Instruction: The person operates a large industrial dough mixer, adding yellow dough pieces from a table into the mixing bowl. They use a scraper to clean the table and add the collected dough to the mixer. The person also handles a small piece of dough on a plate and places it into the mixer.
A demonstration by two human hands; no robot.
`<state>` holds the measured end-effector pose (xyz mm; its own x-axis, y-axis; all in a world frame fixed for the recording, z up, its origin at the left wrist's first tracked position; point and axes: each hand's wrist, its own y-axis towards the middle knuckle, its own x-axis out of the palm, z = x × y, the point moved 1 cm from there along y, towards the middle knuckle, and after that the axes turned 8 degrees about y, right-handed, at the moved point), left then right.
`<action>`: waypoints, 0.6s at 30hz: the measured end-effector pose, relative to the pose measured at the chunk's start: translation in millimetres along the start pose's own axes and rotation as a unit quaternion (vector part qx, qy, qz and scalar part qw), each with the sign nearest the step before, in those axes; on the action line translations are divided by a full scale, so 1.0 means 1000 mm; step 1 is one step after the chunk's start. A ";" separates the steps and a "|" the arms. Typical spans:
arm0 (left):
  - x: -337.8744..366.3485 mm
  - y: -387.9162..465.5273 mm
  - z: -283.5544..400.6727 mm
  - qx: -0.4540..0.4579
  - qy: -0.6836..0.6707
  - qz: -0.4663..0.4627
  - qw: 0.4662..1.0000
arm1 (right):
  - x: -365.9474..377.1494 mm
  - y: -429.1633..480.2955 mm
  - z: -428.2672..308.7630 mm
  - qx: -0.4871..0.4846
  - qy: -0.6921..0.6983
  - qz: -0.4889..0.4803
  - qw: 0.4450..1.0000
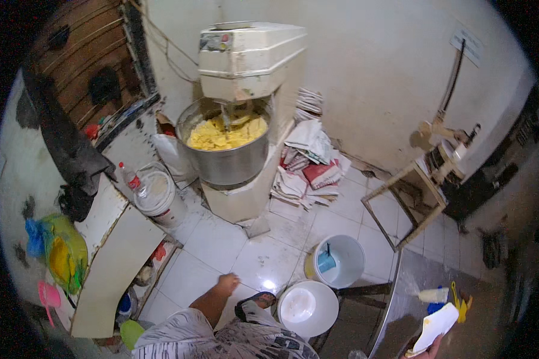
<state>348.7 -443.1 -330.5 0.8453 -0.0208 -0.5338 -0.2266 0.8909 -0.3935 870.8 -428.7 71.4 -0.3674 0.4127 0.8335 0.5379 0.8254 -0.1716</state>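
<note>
At the lower right my right hand (433,348) grips a flat white piece (435,327), perhaps plastic, with yellow smears on its edge. It is held over a metal-topped table (404,287). My left hand (228,283) hangs in front of my body above the tiled floor, and nothing shows in it; its fingers are too blurred to make out. Ahead stands a cream-coloured spiral dough mixer (256,58). Yellow dough (227,137) lies in its steel bowl (224,166) around the metal mixing tool.
Two white buckets (307,309) (359,264) stand by my feet; the farther holds something blue. Folded sacks (312,175) are piled beside the mixer. A lidded bucket (155,193) bears a plastic bottle (132,179). A wooden frame (406,206) stands right, a pale cabinet (121,264) left.
</note>
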 end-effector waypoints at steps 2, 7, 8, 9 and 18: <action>-0.044 0.013 -0.030 -0.198 -0.425 0.149 0.870 | 0.006 0.009 0.007 0.015 -0.005 -0.023 1.000; -0.307 0.090 0.080 0.107 -0.628 0.330 0.697 | 0.022 0.017 0.022 -0.022 -0.115 0.010 0.993; -0.352 0.097 0.106 0.043 -0.648 0.372 0.663 | 0.024 0.014 0.024 -0.020 -0.121 0.011 0.992; -0.384 0.102 0.128 -0.068 -0.581 0.470 0.661 | 0.026 0.012 0.026 -0.022 -0.110 0.015 0.994; -0.175 0.124 0.221 0.124 -0.008 0.303 0.945 | -0.022 -0.039 -0.033 -0.176 -0.101 0.108 0.973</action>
<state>279.8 -228.5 -120.5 0.6047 0.5319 -0.5928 -0.5526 0.8162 0.1687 882.6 -482.6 76.8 -0.3387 0.6586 0.6720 0.8325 0.5425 -0.1121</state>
